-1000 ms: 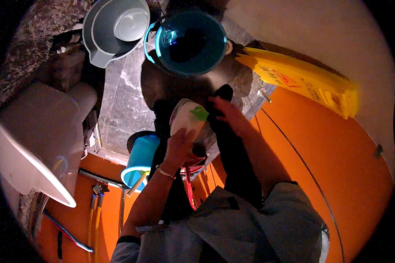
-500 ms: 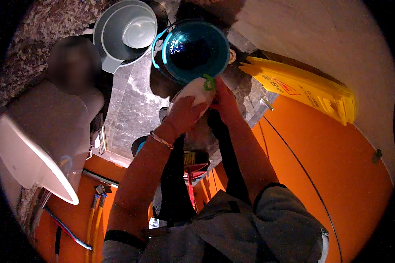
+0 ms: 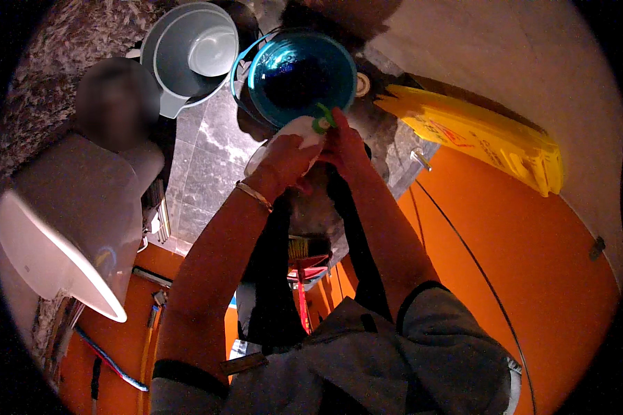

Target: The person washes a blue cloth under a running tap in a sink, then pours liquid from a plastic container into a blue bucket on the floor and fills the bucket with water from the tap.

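Observation:
My left hand (image 3: 284,162) is wrapped round a white plastic bottle (image 3: 301,129), which lies tilted with its top toward the blue bucket (image 3: 353,66). At the bottle's top is a green cap (image 3: 320,126), with a thin green part sticking up from it. My right hand (image 3: 345,142) has its fingers closed at the cap's right side; the grip of the lower fingers is partly hidden. Just beyond both hands stands the bucket, with dark shiny liquid inside and a light blue handle on its left.
A grey bucket (image 3: 160,52) stands left of the blue one. A yellow folding floor sign (image 3: 477,142) leans at the right. A white basin (image 3: 62,256) is at the left, with mop poles (image 3: 149,342) below it. A brush and red dustpan (image 3: 308,263) lie between my legs.
The bottle and both hands have shifted slightly left. The green cap has turned, and a part of it now stands up toward the bucket.

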Demonstrator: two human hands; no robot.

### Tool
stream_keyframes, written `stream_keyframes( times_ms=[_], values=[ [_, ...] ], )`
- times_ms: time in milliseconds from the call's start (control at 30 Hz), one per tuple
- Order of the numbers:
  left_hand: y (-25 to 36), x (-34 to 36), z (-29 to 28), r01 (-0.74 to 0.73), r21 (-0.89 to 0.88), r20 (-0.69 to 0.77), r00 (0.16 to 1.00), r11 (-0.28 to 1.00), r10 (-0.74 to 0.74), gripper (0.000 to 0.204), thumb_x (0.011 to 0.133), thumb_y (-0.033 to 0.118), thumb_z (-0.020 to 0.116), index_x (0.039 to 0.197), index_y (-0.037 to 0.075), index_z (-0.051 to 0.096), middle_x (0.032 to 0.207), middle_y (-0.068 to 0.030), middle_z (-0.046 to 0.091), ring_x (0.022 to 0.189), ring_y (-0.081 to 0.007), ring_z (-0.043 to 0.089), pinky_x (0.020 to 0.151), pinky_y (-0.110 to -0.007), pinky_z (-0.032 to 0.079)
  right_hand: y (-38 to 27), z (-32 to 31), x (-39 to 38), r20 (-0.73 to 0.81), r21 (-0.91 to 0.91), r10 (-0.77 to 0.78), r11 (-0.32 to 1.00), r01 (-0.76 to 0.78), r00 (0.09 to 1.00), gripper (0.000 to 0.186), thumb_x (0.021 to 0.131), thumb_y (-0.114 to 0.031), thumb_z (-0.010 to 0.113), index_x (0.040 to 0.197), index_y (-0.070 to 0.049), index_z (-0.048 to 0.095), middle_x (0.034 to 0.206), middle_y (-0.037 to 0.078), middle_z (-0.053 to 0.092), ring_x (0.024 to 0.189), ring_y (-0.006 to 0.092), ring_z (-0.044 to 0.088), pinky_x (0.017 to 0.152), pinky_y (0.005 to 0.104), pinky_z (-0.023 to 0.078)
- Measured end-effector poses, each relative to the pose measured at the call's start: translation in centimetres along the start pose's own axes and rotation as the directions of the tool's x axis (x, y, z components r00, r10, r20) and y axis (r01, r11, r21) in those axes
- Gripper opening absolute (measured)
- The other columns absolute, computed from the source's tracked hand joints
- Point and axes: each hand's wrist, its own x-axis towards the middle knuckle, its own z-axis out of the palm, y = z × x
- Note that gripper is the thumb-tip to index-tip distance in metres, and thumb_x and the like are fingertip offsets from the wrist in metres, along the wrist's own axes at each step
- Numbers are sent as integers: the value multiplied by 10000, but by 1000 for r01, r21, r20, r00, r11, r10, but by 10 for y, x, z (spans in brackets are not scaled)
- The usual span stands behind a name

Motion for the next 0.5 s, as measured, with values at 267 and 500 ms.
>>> stream_keyframes(
  times_ms=[267,500],
  values=[
    [14,4,-2,-7,166,179,984,986,-23,702,718,213,697,1357,110,428,1269,-163,511,1108,-332,530,908,-464,459,19,-10,15,52,-80,-140,986,144,989,481,900,-525,507,1108,-95,562,1001,73,623,841,209,609,690,332,526],
    [-207,5,2,-388,781,53,822,490,568,492,851,299,605,1239,16,499,1122,-186,572,1014,-311,589,603,-342,518,89,-28,1,192,-320,-367,853,412,910,523,948,-338,493,1379,-70,369,1344,86,454,1188,211,492,896,316,479]
  ],
)
